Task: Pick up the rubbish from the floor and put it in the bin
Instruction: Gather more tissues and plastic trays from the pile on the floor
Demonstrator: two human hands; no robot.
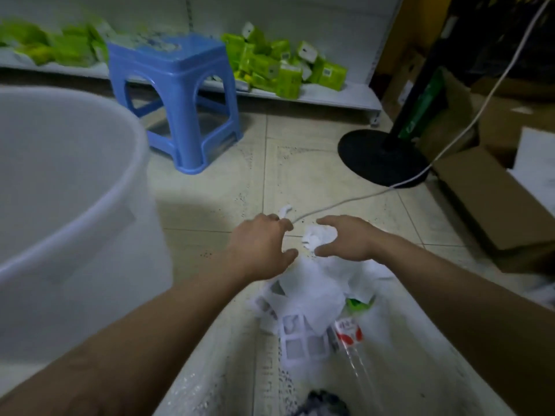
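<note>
A crumpled white paper (319, 237) lies on the tiled floor just beyond the bin. My right hand (348, 239) curves around it, thumb below and fingers above, not closed on it. My left hand (264, 246) hovers beside it with thumb and fingers apart and nothing between them. A small white scrap (285, 210) lies on the floor at the left hand's fingertips. The white bin (417, 331) stands right below me and holds white papers, a plastic tray, a red-and-white wrapper and a green wrapper.
A big white bucket (69, 211) stands at the left. A blue plastic stool (174, 94) is behind it. A black fan base (381, 157) with a white cable (354, 201) sits at the right, next to cardboard boxes (492, 205). Green packets (282, 67) fill a low shelf at the back.
</note>
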